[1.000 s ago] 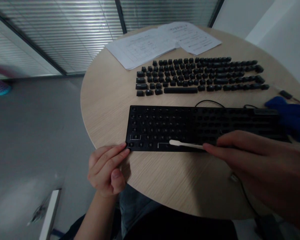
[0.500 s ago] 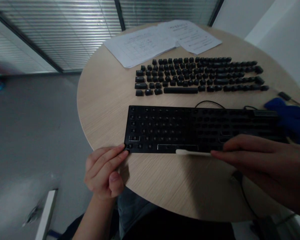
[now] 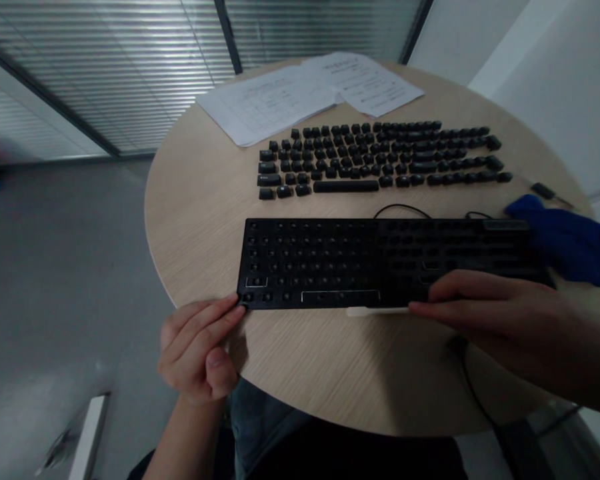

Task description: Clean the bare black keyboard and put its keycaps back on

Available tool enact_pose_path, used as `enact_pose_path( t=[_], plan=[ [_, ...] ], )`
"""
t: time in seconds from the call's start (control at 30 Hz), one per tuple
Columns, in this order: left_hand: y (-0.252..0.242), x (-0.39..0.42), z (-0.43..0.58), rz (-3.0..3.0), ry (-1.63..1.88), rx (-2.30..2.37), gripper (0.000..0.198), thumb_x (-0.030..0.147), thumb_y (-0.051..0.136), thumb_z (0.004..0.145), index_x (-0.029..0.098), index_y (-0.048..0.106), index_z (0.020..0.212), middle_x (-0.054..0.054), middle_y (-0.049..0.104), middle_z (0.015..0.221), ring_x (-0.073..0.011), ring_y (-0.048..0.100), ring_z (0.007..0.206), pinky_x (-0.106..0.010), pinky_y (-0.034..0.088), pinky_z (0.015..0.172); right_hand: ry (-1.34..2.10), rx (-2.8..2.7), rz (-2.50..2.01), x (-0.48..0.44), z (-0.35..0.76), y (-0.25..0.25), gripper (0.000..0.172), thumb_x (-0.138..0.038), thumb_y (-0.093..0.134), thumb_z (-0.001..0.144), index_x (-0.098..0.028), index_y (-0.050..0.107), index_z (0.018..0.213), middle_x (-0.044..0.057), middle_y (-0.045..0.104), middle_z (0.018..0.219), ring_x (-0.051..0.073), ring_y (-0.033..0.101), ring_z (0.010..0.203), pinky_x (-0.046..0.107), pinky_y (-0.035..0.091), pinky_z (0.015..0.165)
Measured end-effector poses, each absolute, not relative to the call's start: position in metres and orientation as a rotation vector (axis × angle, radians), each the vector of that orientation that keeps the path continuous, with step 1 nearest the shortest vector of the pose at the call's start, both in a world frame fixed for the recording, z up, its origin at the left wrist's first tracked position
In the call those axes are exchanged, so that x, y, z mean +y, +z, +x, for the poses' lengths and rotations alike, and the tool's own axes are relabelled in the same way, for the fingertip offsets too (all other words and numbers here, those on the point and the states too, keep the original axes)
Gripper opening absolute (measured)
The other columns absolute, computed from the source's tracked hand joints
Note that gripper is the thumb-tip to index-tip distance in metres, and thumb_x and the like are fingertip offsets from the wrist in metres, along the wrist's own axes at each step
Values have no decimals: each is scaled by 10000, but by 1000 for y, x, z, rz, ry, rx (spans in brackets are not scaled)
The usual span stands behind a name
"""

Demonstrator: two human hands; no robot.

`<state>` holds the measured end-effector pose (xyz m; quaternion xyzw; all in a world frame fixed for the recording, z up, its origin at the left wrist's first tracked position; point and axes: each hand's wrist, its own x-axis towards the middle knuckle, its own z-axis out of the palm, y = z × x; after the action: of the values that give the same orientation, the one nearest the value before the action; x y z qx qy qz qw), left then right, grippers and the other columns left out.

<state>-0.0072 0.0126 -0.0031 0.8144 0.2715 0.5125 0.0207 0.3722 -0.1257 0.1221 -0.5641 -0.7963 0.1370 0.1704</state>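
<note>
A black keyboard base [image 3: 380, 257] with its keycaps off lies across the round wooden table [image 3: 205, 193]. My right hand [image 3: 485, 317] pinches a white swab [image 3: 375, 311] whose tip lies along the keyboard's front edge, just below the spacebar slot. My left hand [image 3: 197, 350] rests at the keyboard's front left corner, fingers curled and fingertips touching that corner, nothing held in it. The removed black keycaps [image 3: 375, 153] are laid out in rows behind the keyboard.
White printed papers [image 3: 300, 93] lie at the table's far edge. A blue cloth [image 3: 565, 240] sits at the right end of the keyboard. A black cable [image 3: 475, 393] runs off the table's front right. Glass wall with blinds behind; grey floor at left.
The swab has moved from the keyboard's bottom key row down to its front edge. The view has shifted slightly; my left hand stays at the corner.
</note>
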Motion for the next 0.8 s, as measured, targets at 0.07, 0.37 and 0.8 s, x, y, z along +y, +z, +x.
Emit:
enact_pose_path(
  t=[0.07,0.37,0.8],
  plan=[
    [-3,12,-7,2519,1588,840,411,291,403,993,200,778,1136,-113,797,1098,-272,717,954,-470,536,844,272,-2232,-1637,-124,375,122,439,-88,456,993,-270,722,1291,72,706,1122,184,741,884,257,608,728],
    [-2,11,-6,2509,1593,843,405,268,406,992,191,783,1119,-121,798,1079,-273,711,955,-471,526,850,259,-2227,-1638,-129,373,117,432,-71,471,989,-247,727,1289,78,705,1114,176,727,890,259,611,759],
    [-2,12,-8,2520,1565,852,396,284,407,997,197,776,1113,-113,800,1072,-264,711,963,-461,533,857,25,-2207,-1710,-125,366,116,457,-23,463,947,-171,720,1295,123,703,1146,210,739,923,304,635,795]
  ],
)
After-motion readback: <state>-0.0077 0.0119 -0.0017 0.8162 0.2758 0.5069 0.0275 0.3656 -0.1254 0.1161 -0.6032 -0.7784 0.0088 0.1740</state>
